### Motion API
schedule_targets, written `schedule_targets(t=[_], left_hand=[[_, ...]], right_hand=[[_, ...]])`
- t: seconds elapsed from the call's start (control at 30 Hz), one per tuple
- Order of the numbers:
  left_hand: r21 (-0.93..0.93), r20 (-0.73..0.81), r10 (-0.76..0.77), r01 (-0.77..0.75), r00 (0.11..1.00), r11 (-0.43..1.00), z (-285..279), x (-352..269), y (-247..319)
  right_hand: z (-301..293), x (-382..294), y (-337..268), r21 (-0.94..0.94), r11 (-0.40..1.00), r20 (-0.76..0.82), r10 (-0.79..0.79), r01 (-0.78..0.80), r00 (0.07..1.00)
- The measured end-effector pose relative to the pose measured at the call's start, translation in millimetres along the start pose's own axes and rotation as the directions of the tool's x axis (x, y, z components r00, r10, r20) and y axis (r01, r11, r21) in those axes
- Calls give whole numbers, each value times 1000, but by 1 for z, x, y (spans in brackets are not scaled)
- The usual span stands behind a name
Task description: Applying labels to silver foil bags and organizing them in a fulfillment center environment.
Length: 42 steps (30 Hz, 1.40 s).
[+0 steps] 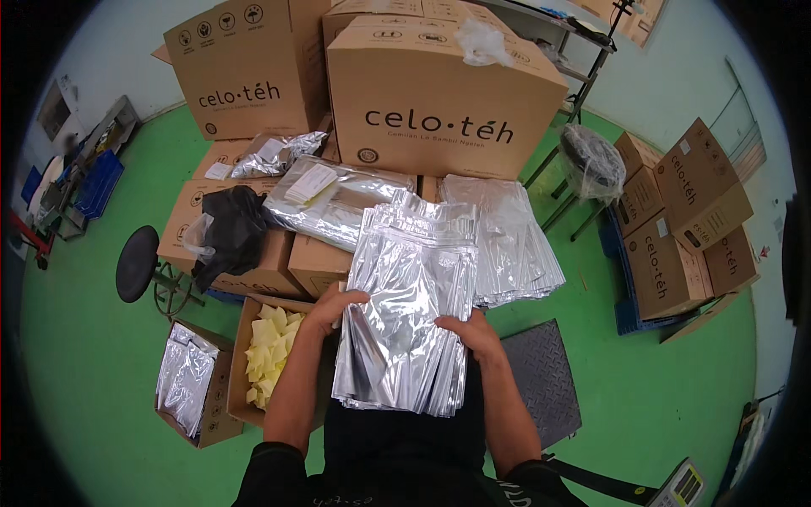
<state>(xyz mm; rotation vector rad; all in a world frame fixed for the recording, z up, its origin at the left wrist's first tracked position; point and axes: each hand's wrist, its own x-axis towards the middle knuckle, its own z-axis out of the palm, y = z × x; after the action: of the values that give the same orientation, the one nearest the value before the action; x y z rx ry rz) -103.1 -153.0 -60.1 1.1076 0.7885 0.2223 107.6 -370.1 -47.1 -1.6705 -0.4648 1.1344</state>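
A thick stack of silver foil pouches is held upright between my two hands, close before my body. My left hand grips its left side, thumb on the front; my right hand grips the right side in the same way. Just behind the stack, on cardboard boxes, lies a large foil-wrapped pack with a pad of paper slips on top. More flat foil pouches are spread in a pile to the right. The fingers behind the stack are hidden.
Large cardboard cartons stand at the back. A black plastic bag lies on a box at left. Below are a box of yellow paper pieces and a box of foil pouches. A platform scale and a plastic-wrapped stool are at right.
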Motion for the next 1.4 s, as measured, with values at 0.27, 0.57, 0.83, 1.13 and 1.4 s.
schedule_targets(t=[0.27, 0.57, 0.83, 1.13, 1.4], left_hand=[[-96, 30, 135, -131, 990, 987, 6, -27, -3], [52, 265, 577, -609, 772, 791, 33, -114, 97], [299, 201, 194, -249, 960, 921, 1, -85, 32], [361, 464, 473, -648, 749, 671, 6, -96, 66], [269, 373, 313, -424, 873, 865, 28, -91, 58]], right_hand=[[5, -50, 0, -28, 954, -117, -300, 299, 947], [-26, -91, -60, 118, 792, 66, -608, 599, 791], [-43, -25, 37, -773, 114, 339, -757, 624, 559], [-39, -65, -7, -507, 620, 175, -606, 599, 776], [-22, -55, 6, -76, 841, 56, -533, 536, 844]])
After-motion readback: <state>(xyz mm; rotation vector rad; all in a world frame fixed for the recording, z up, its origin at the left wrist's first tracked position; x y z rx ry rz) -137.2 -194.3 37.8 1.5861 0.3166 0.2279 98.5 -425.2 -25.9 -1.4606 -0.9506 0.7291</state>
